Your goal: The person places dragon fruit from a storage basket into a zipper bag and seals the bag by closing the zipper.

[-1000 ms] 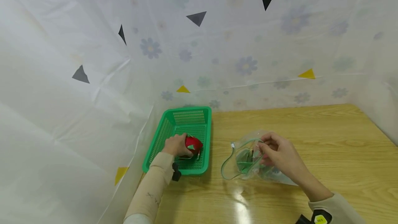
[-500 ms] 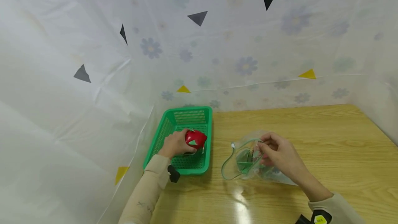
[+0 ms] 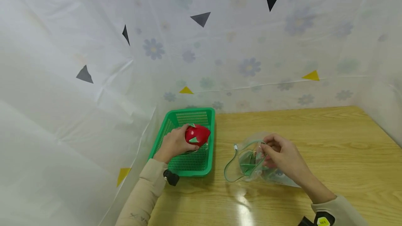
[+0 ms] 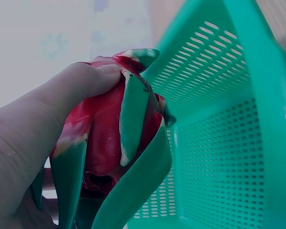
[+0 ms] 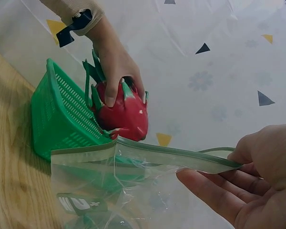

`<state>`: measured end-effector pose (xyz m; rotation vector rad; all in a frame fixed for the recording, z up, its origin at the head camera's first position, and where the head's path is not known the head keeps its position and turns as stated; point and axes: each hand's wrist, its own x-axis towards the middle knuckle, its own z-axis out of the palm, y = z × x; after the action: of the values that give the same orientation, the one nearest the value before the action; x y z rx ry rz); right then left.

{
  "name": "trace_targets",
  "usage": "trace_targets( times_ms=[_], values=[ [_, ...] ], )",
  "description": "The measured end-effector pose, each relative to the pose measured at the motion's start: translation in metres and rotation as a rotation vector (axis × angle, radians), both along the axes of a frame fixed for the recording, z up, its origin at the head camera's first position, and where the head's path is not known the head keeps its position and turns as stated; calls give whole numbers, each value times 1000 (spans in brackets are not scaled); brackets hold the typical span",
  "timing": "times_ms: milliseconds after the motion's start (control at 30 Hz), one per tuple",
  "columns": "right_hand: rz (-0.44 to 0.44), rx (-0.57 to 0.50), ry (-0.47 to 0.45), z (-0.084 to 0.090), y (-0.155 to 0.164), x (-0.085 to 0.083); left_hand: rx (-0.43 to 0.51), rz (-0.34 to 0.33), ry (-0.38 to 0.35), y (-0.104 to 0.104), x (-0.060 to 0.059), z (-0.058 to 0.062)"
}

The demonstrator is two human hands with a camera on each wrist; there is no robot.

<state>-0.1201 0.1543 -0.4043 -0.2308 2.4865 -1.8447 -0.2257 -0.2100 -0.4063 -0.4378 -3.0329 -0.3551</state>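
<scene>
Red dragon fruit [image 3: 196,134] being gripped by left hand [image 3: 173,143], fingers curling round it, above green basket [image 3: 187,163], frame centre-left; right hand [image 3: 282,156] fingers pinching zip bag [image 3: 248,163] rim, lower centre.

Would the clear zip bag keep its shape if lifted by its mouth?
Probably not: the zip bag looks like thin, creased film, sagging below the rim that the right hand pinches. It likely weighs little and may slide easily on the glossy table.

Head view looks down; both wrist views closely share the basket [image 3: 188,163].
</scene>
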Motion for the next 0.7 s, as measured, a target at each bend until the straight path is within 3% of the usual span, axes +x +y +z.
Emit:
trace_targets(
  times_ms=[167, 467, 700],
  values=[
    [-5, 19, 11, 1, 1, -1, 59, -38, -12, 7, 6, 9],
    [-12, 22, 8, 0, 0, -3, 246, -151, -152, 20, 19, 23],
    [-15, 34, 16, -1, -1, -6, 321, -247, -192, 26, 26, 27]
  ],
)
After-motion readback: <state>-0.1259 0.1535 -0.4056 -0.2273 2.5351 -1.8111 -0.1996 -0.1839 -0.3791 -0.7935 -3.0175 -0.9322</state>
